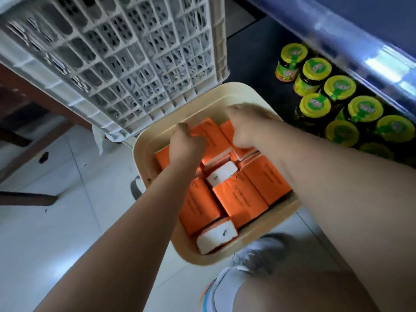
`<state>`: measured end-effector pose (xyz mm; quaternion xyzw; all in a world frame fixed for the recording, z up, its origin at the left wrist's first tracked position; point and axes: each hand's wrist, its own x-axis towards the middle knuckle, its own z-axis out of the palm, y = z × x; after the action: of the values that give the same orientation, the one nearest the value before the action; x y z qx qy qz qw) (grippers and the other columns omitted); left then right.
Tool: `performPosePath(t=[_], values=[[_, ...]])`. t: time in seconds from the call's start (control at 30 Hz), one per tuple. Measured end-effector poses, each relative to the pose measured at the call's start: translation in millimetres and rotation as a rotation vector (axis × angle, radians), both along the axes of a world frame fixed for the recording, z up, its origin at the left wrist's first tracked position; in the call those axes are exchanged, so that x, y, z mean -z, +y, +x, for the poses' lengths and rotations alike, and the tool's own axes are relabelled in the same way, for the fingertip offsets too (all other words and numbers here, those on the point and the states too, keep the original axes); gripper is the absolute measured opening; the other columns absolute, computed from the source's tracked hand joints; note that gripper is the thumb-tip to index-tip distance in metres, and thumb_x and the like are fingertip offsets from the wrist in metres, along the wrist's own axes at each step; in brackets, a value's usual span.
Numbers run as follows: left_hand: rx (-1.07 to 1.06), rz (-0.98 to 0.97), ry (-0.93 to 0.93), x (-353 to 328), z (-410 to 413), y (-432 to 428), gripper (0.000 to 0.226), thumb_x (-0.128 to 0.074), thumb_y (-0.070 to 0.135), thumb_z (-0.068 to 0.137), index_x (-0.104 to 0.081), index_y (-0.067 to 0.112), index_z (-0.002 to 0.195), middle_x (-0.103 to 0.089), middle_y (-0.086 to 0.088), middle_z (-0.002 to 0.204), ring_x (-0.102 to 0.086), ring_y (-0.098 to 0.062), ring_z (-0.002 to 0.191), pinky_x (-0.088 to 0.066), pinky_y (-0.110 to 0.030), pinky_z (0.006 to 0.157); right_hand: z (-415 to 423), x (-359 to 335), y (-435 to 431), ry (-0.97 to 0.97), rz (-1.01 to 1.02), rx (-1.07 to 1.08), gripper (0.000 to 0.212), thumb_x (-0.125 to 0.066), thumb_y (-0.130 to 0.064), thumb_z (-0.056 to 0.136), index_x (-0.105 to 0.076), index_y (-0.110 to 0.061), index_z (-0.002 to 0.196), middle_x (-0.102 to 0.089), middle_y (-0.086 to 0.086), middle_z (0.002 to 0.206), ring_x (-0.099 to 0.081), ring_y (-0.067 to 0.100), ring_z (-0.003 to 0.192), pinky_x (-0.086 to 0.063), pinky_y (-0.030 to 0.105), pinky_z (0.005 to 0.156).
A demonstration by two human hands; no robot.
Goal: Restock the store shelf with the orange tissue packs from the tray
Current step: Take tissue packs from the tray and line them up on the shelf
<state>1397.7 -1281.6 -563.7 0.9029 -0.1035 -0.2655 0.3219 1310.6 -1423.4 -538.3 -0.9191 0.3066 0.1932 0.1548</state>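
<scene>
A pale tiled floor (56, 221) fills the lower left of the view, and a white lattice crate (117, 59) stands tilted over it at the top. On the right, the glossy blue edge of the store shelf (360, 41) runs diagonally, with a cluster of yellow-lidded jars (340, 86) on the dark level beneath it. A cream tray (265, 242) sits on the floor between crate and shelf, just beside a grey shoe (258, 255). The tray is packed with the orange tissue packs (247, 199), some lying flat and some showing a white end. Both bare forearms reach down into the tray's far end. The left hand (184, 143) has its fingers curled round the left edge of a raised pack (216, 138). The right hand (245, 129) rests knuckles-up on the packs just right of it; its fingers curl down out of sight, so I cannot tell what they hold.
</scene>
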Motion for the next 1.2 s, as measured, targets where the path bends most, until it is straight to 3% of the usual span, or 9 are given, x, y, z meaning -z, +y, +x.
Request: performPosePath(t=[0.07, 0.2, 0.37, 0.5, 0.6, 0.7, 0.83, 0.93, 1.2], values=[[0.164, 0.091, -0.091, 1, 6, -5, 0.057, -0.069, 0.021, 0.080, -0.054, 0.020, 0.136, -0.068, -0.008, 0.122, -0.067, -0.031, 0.107, -0.056, -0.036, 0.085, -2, 7, 0, 0.044, -0.028, -0.078, 0.074, -0.064, -0.024, 0.076, -0.041, -0.024, 0.147, -0.046, 0.011, 0.144, -0.042, 0.036, 0.137, -0.038, 0.046, 0.113], [0.470, 0.369, -0.191, 7, 20, -7, 0.082, -0.084, 0.043, 0.070, -0.052, 0.019, 0.142, -0.057, -0.011, 0.138, -0.053, -0.035, 0.129, -0.050, -0.043, 0.104, -10, 6, 2, 0.066, -0.179, -0.151, 0.042, -0.059, -0.015, 0.085, -0.058, -0.016, 0.127, -0.038, 0.013, 0.133, -0.041, 0.037, 0.129, -0.040, 0.045, 0.108], [0.733, 0.647, -0.319, 3, 12, -15, 0.081, -0.078, 0.071, 0.064, -0.063, 0.015, 0.119, -0.057, -0.015, 0.128, -0.048, -0.038, 0.128, -0.051, -0.046, 0.096, -18, -15, 3, -0.017, -0.148, -0.179, 0.028, -0.062, -0.016, 0.090, -0.056, -0.014, 0.117, -0.054, 0.010, 0.124, -0.059, 0.035, 0.110, -0.046, 0.038, 0.081], [0.650, 0.403, -0.246, -16, -3, -15, 0.060, -0.085, 0.039, 0.073, -0.051, 0.010, 0.114, -0.064, -0.010, 0.109, -0.062, -0.033, 0.108, -0.045, -0.036, 0.073, -39, -35, 6, -0.050, -0.170, -0.171, 0.024, -0.063, -0.020, 0.091, -0.053, -0.014, 0.112, -0.060, 0.010, 0.115, -0.062, 0.036, 0.103, -0.043, 0.035, 0.070], [0.605, 0.266, -0.244, -35, -17, -5, 0.059, -0.073, 0.038, 0.086, -0.049, 0.010, 0.132, -0.066, -0.014, 0.118, -0.063, -0.035, 0.111, -0.047, -0.035, 0.078, -53, -61, 10, -0.067, -0.186, -0.089, 0.014, -0.061, -0.012, 0.089, -0.054, -0.019, 0.098, -0.058, 0.005, 0.110, -0.062, 0.033, 0.104, -0.041, 0.033, 0.069], [0.547, 0.106, -0.348, -67, -31, 9, 0.039, -0.059, 0.045, 0.094, -0.059, 0.024, 0.126, -0.071, -0.008, 0.109, -0.066, -0.032, 0.106, -0.052, -0.038, 0.086, -68, -91, 4, -0.165, -0.171, 0.105, 0.011, -0.065, -0.013, 0.084, -0.059, -0.020, 0.090, -0.062, 0.006, 0.105, -0.064, 0.032, 0.101, -0.042, 0.030, 0.067], [0.413, -0.255, -0.145, -116, -42, 28, 0.027, -0.073, 0.028, 0.082, -0.067, 0.028, 0.108, -0.071, 0.001, 0.085, -0.070, -0.021, 0.078, -0.059, -0.039, 0.072, -101, -150, -6, -0.354, -0.110, 0.358, 0.049, -0.086, -0.032, 0.070, -0.039, -0.018, 0.065, -0.044, -0.002, 0.070, -0.054, 0.024, 0.079, -0.023, 0.028, 0.049], [0.346, -0.484, 0.065, -150, -51, 32, 0.037, -0.079, 0.015, 0.067, -0.069, 0.027, 0.100, -0.076, -0.006, 0.085, -0.075, -0.030, 0.081, -0.062, -0.047, 0.074, -131, -206, -1, -0.464, -0.157, 0.478, 0.053, -0.088, -0.039, 0.069, -0.040, -0.018, 0.064, -0.047, 0.000, 0.074, -0.051, 0.023, 0.076, -0.024, 0.028, 0.048], [0.470, -0.782, 0.242, -242, -99, 28, 0.035, -0.079, -0.006, 0.080, -0.065, 0.017, 0.102, -0.077, -0.004, 0.087, -0.077, -0.027, 0.082, -0.061, -0.040, 0.070, -250, -290, 47, -1.090, -0.042, 0.742, 0.040, -0.087, -0.018, 0.066, -0.050, -0.002, 0.070, -0.044, -0.006, 0.060, -0.040, 0.016, 0.060, -0.032, 0.029, 0.060]])
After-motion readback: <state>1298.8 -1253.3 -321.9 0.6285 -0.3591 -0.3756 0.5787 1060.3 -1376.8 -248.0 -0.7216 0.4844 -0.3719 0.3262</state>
